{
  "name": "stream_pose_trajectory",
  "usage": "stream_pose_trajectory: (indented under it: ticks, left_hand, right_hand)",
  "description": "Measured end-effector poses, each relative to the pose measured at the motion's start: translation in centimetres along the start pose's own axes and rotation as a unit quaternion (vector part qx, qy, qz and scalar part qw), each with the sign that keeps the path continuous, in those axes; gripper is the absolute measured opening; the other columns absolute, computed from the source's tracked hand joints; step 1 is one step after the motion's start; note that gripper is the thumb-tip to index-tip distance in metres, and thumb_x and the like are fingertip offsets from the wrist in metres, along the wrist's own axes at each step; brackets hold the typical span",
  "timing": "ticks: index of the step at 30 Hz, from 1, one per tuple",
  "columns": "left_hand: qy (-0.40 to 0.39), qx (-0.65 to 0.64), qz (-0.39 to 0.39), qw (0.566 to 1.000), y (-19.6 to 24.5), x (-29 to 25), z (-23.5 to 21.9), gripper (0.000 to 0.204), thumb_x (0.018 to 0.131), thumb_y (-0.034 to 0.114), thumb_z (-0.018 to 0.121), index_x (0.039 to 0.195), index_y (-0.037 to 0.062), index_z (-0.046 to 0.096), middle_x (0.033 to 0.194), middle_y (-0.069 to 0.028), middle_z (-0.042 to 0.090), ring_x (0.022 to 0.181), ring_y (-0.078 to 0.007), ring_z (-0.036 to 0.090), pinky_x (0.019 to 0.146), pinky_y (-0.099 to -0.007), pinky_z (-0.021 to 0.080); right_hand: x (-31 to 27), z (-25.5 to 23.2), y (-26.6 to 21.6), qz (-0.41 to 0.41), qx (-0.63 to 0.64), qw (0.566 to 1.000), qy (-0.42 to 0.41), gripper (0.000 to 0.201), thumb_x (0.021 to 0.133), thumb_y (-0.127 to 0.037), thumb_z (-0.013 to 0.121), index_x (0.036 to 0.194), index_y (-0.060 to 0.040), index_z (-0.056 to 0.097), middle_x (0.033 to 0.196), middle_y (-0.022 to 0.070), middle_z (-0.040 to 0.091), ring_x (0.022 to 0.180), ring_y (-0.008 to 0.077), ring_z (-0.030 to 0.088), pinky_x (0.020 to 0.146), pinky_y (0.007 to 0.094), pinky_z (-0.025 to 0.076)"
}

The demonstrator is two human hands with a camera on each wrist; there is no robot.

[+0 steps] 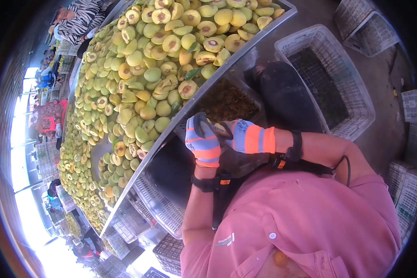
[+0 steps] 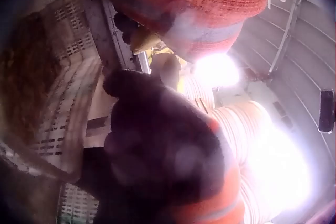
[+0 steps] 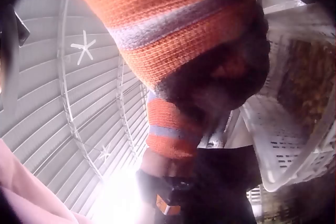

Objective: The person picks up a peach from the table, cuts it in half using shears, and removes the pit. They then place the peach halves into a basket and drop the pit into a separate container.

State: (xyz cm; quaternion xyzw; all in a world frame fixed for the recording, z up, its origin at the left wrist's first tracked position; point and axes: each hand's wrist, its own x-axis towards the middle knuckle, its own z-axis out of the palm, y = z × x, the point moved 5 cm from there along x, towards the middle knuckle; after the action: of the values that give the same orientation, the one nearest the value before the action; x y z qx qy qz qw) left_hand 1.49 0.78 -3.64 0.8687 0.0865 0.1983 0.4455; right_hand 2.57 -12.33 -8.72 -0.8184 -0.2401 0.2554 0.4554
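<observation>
Both hands wear knitted gloves with orange and pale-blue bands and dark fingers. Over the near edge of the fruit table, the left hand (image 1: 203, 141) curls its fingers round a piece of yellow-green fruit (image 2: 144, 40). Touching it from the right, the right hand (image 1: 249, 136) has its fingers curled at the same fruit, the two hands' fingertips meeting. The fruit is mostly hidden by the fingers. In the right wrist view, the right hand (image 3: 210, 50) is large and dark in shadow, its fingertips not clear. Whether it also holds a tool cannot be told.
Halved green-yellow fruit (image 1: 153, 74) heaps the metal-edged table (image 1: 238, 60). Below the hands stands a bin of brown bits (image 1: 224, 99). A white crate (image 1: 356, 92) is at the right, with others (image 1: 164, 208) under the table. Other people (image 1: 48, 116) sit along the far side.
</observation>
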Motion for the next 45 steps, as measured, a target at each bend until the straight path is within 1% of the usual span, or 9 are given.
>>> stream_pose_trajectory:
  ticks: [4,6,9,16,25,31,34,38,45]
  left_hand:
    - [-0.025,-0.091,-0.072,0.993,-1.5,-0.2,0.4,0.019,0.087,0.002,0.052,0.101,0.0001,0.064,0.087,-0.0127,0.065,0.077,-0.0258,0.062,0.073,-0.0325,0.050]
    - [-0.050,-0.107,-0.094,0.989,-1.1,-0.1,0.3,0.019,0.087,0.004,0.053,0.102,0.0003,0.064,0.090,-0.0128,0.064,0.077,-0.0264,0.062,0.073,-0.0335,0.050]
    - [-0.005,-0.019,0.086,0.996,1.5,0.3,-0.5,0.018,0.092,0.007,0.050,0.103,-0.0015,0.062,0.094,-0.0111,0.063,0.078,-0.0218,0.060,0.073,-0.0308,0.049]
    - [-0.030,0.085,0.206,0.974,3.3,0.6,-0.3,0.026,0.084,0.001,0.051,0.108,-0.0009,0.061,0.101,-0.0185,0.061,0.088,-0.0344,0.062,0.077,-0.0392,0.051]
    - [-0.026,0.071,0.197,0.977,2.6,0.2,-0.2,0.024,0.086,0.002,0.048,0.105,-0.0007,0.061,0.101,-0.0176,0.061,0.088,-0.0329,0.062,0.078,-0.0373,0.050]
    - [-0.061,-0.049,0.030,0.996,0.0,-0.1,0.3,0.021,0.085,0.000,0.049,0.100,-0.0002,0.063,0.092,-0.0146,0.063,0.083,-0.0269,0.063,0.074,-0.0343,0.050]
    - [-0.053,0.078,0.151,0.984,1.9,0.0,-0.2,0.021,0.084,-0.002,0.050,0.100,0.0003,0.063,0.090,-0.0144,0.063,0.079,-0.0267,0.063,0.072,-0.0339,0.050]
    - [-0.016,0.082,0.181,0.980,2.6,0.5,-0.2,0.024,0.079,0.001,0.055,0.100,0.0030,0.064,0.091,-0.0154,0.062,0.080,-0.0345,0.063,0.070,-0.0380,0.051]
    - [-0.039,0.068,0.132,0.988,1.0,0.3,0.3,0.020,0.084,-0.003,0.051,0.099,-0.0008,0.064,0.091,-0.0142,0.064,0.083,-0.0291,0.064,0.075,-0.0330,0.051]
  right_hand:
    - [-0.5,-0.7,-0.8,0.028,-0.064,0.998,-0.009,0.028,0.081,-0.017,0.063,0.107,-0.0050,0.062,0.090,0.0211,0.066,0.082,0.0356,0.064,0.073,0.0403,0.050]
    - [-0.5,-0.9,-1.1,0.073,0.090,0.993,-0.035,0.024,0.081,-0.016,0.061,0.099,-0.0002,0.063,0.083,0.0199,0.066,0.075,0.0321,0.065,0.069,0.0386,0.050]
    - [-0.4,-1.0,-1.4,0.065,0.257,0.964,-0.024,0.022,0.080,-0.014,0.060,0.095,0.0014,0.065,0.073,0.0136,0.065,0.065,0.0223,0.062,0.061,0.0345,0.049]
    - [0.1,0.0,-0.8,-0.004,0.317,0.949,0.008,0.020,0.080,-0.011,0.059,0.097,-0.0035,0.066,0.070,0.0060,0.063,0.061,0.0112,0.058,0.055,0.0290,0.046]
    - [0.0,0.1,-0.1,-0.058,0.114,0.991,0.050,0.022,0.079,-0.013,0.059,0.097,-0.0014,0.062,0.084,0.0242,0.065,0.083,0.0415,0.062,0.071,0.0424,0.049]
    - [-1.0,-1.1,-0.7,-0.004,0.042,0.999,-0.011,0.022,0.078,-0.015,0.060,0.093,0.0012,0.062,0.081,0.0241,0.064,0.078,0.0405,0.062,0.069,0.0428,0.048]
    - [-0.5,-0.6,-0.9,0.051,0.157,0.986,-0.037,0.021,0.077,-0.015,0.060,0.088,0.0022,0.064,0.077,0.0237,0.064,0.073,0.0390,0.062,0.066,0.0411,0.047]
    - [-0.9,-2.0,-1.9,0.074,0.246,0.965,-0.055,0.019,0.077,-0.015,0.061,0.087,0.0012,0.064,0.077,0.0243,0.064,0.073,0.0399,0.061,0.067,0.0403,0.047]
    - [-0.4,-2.1,-1.7,0.027,0.084,0.996,-0.011,0.022,0.079,-0.017,0.061,0.091,0.0016,0.063,0.084,0.0270,0.064,0.083,0.0445,0.060,0.070,0.0426,0.048]
